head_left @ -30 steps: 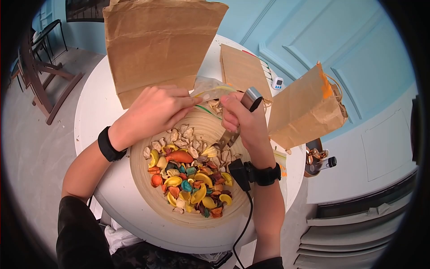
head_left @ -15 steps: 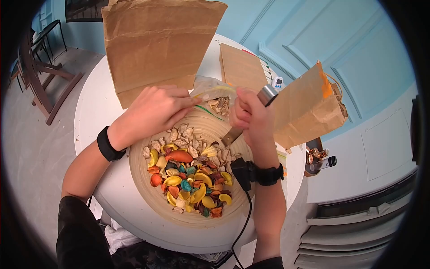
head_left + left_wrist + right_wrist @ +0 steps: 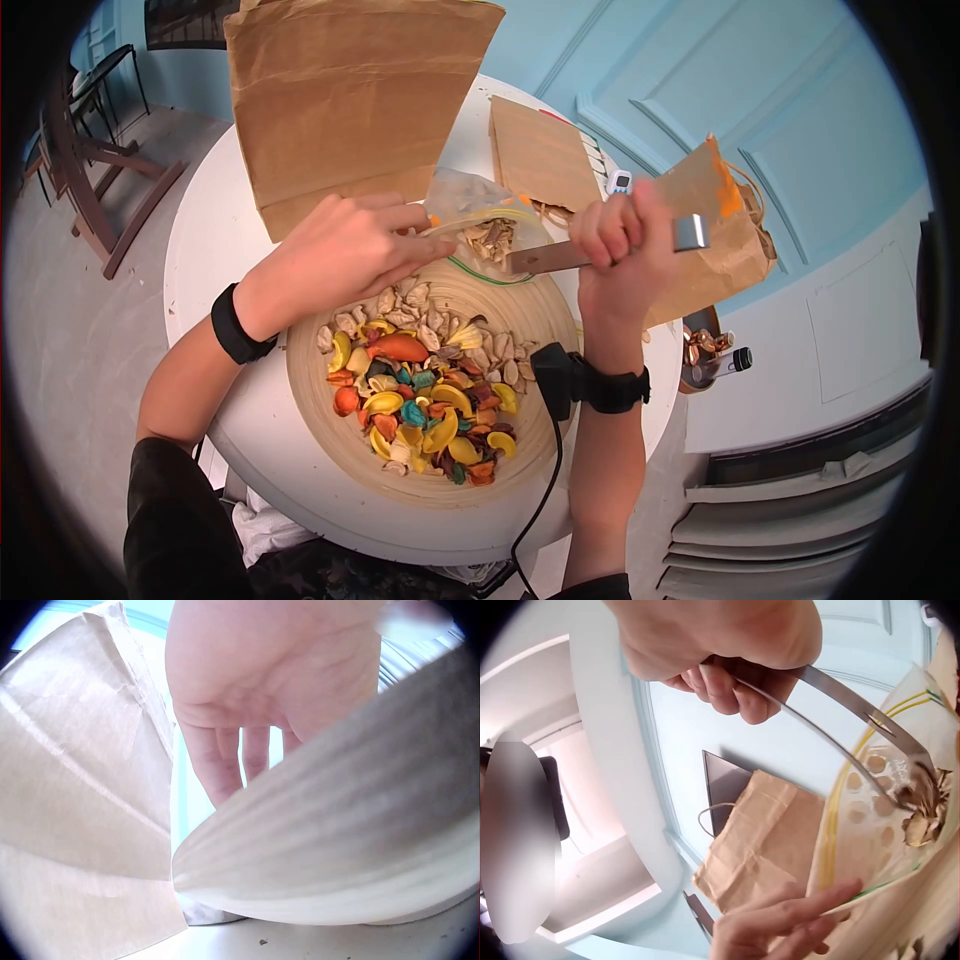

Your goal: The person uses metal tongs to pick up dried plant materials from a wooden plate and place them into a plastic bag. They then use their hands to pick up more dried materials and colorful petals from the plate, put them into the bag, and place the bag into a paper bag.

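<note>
My left hand pinches the rim of a clear zip bag, whose mouth has yellow and green strips. Brown dried pieces lie inside it. My right hand grips metal tongs; in the right wrist view the tongs reach into the bag, their tips at the dried pieces. Below the hands, a round wooden plate carries beige pieces and a pile of coloured ones. The left wrist view shows my left palm behind the plate's edge.
A large paper bag stands at the back left of the white table. Another paper bag is at the right, and a flat brown one lies between them. A small white timer sits near the back edge.
My right hand has moved right with the tongs, which now lie more level with their tips at the bag mouth. The bag is opened wider. My left hand has barely moved.
</note>
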